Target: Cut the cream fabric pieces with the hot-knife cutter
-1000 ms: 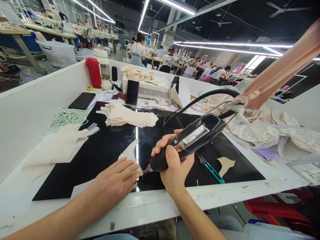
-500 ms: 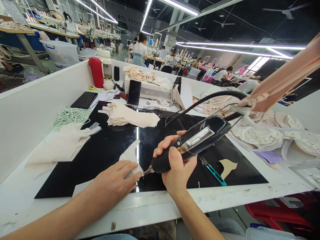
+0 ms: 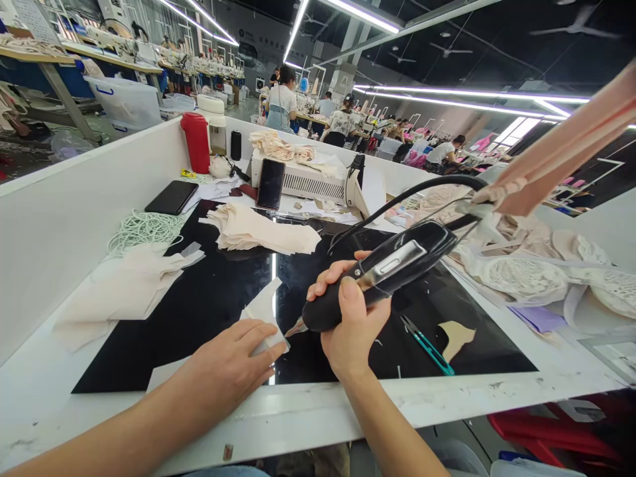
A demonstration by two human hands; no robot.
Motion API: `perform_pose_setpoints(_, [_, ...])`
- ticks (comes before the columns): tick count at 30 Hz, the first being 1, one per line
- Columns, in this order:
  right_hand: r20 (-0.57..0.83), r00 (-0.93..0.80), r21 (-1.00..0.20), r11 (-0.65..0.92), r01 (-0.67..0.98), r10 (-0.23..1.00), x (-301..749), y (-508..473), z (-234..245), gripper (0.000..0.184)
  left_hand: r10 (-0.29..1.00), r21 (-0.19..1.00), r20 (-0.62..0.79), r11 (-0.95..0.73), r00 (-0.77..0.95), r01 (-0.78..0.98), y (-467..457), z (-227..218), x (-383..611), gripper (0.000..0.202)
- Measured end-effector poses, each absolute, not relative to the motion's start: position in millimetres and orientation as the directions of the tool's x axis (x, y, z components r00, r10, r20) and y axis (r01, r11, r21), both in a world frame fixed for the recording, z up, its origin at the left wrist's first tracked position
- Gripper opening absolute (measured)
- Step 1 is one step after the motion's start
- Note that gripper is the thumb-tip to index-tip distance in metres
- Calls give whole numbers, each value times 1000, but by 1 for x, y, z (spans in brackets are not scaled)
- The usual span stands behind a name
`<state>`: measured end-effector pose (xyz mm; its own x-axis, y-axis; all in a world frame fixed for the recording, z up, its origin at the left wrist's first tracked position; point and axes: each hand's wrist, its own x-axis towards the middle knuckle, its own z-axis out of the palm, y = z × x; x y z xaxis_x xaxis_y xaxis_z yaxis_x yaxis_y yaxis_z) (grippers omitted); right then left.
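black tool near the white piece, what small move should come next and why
Probably guide the tip of the black tool slowly along the white piece's nearest edge: the right hand grips the tool, its tip points towards that edge, and the left hand rests on the piece.

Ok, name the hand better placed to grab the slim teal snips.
Probably the right hand: nearer the slim teal snips, though gripping a black-and-silver handheld tool; the left hand touches pointed white fabric farther away.
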<state>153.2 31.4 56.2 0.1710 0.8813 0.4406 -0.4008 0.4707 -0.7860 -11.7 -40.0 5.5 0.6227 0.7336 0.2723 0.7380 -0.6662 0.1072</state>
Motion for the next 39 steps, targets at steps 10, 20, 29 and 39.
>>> perform_pose_setpoints(10, [450,148,-784,469,-407,881,150,31,54,32,745,138,279,-655,605,743,-41,-1,-16,40])
perform_pose_setpoints(20, [475,175,-751,501,-431,862,142,42,54,34,733,104,356,-648,580,755,-40,-2,-14,34])
perform_pose_setpoints(29, [485,159,-769,506,-391,860,140,40,52,31,726,58,361,-645,586,762,-39,0,-13,33])
perform_pose_setpoints(39, [467,108,-781,467,-414,877,147,30,52,32,653,-90,488,-622,579,778,-60,-15,2,39])
